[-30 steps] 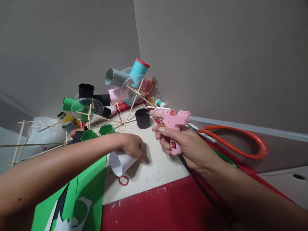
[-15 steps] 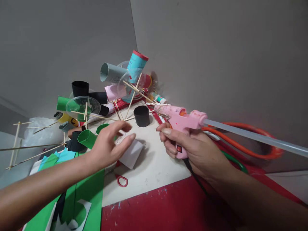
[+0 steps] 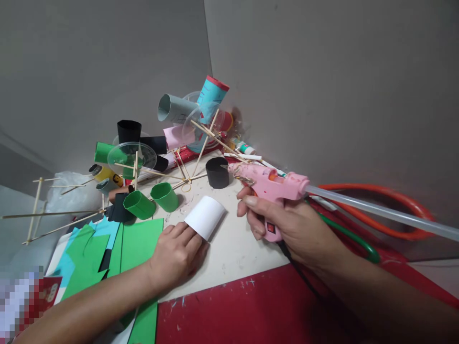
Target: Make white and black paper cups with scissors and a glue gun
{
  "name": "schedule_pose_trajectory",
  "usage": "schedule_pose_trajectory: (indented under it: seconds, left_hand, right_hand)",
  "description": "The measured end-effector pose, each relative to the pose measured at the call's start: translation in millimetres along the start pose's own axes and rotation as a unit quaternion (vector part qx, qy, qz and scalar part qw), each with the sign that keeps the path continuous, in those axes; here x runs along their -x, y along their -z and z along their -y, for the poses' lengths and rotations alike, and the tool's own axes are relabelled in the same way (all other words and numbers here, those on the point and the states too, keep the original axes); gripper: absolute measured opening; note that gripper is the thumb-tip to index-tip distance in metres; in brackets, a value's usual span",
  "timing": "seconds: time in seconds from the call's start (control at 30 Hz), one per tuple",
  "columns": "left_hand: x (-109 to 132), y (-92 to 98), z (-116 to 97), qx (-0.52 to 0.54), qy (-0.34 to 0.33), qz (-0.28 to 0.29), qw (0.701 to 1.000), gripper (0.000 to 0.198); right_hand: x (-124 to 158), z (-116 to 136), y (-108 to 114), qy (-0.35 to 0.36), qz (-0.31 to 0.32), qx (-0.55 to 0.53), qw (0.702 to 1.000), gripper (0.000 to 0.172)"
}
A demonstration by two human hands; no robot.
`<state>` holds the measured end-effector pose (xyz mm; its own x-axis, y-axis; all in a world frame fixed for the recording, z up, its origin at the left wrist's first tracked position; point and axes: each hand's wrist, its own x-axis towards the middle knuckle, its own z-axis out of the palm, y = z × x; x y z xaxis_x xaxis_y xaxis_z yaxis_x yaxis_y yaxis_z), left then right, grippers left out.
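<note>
My right hand (image 3: pixel 283 220) grips a pink glue gun (image 3: pixel 267 179) by its handle, and a long clear glue stick (image 3: pixel 366 205) sticks out of the back. The gun's nozzle points left, close to a short black paper tube (image 3: pixel 217 173) on the table. My left hand (image 3: pixel 177 253) is low over the table at the near end of a white paper tube (image 3: pixel 206 217). Its fingertips go into the tube's open end and are hidden there, with the thumb tucked out of sight. Two green paper cups (image 3: pixel 165 196) stand just beyond.
Wooden stick frames (image 3: pixel 202 148) with clear plastic discs and coloured paper tubes crowd the back. Green paper sheets (image 3: pixel 143 239) lie at the left. An orange hose (image 3: pixel 426 224) loops at the right by the wall (image 3: pixel 340 86). The table's front is red (image 3: pixel 222 306).
My left hand has come down from above the table onto the white tube, which has shifted away slightly. The red-handled scissors no longer show. My right hand still holds the glue gun.
</note>
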<state>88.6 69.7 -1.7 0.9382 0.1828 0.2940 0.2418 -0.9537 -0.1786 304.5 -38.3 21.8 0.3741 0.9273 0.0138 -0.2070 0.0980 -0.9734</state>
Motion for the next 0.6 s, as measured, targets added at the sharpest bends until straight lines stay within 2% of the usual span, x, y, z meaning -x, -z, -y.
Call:
schedule_pose_trajectory:
  seconds: [0.17, 0.3, 0.43, 0.53, 0.6]
  left_hand:
    - [-16.4, 13.4, 10.7, 0.113, 0.027, 0.028, 0.993, 0.011]
    - [-25.9, 12.5, 11.7, 0.123, 0.073, 0.068, 0.987, 0.034]
    - [-30.3, -7.7, 11.8, 0.093, 0.116, 0.017, 0.989, 0.028]
    - [-32.0, -17.4, 13.4, 0.149, 0.153, -0.047, 0.976, 0.026]
    - [-33.1, -15.0, 14.4, 0.204, 0.169, -0.091, 0.96, 0.025]
  right_hand:
    - [5.6, 2.5, 4.4, 0.0, 0.017, 0.066, 0.998, 0.032]
    - [8.3, 4.5, 5.0, 0.011, 0.01, 0.078, 0.997, 0.03]
    - [6.8, 4.3, 4.6, 0.019, 0.019, 0.077, 0.997, 0.029]
    - [5.9, 4.5, 4.7, 0.022, 0.026, 0.077, 0.996, 0.029]
    - [5.9, 5.5, 5.0, 0.023, 0.033, 0.071, 0.997, 0.028]
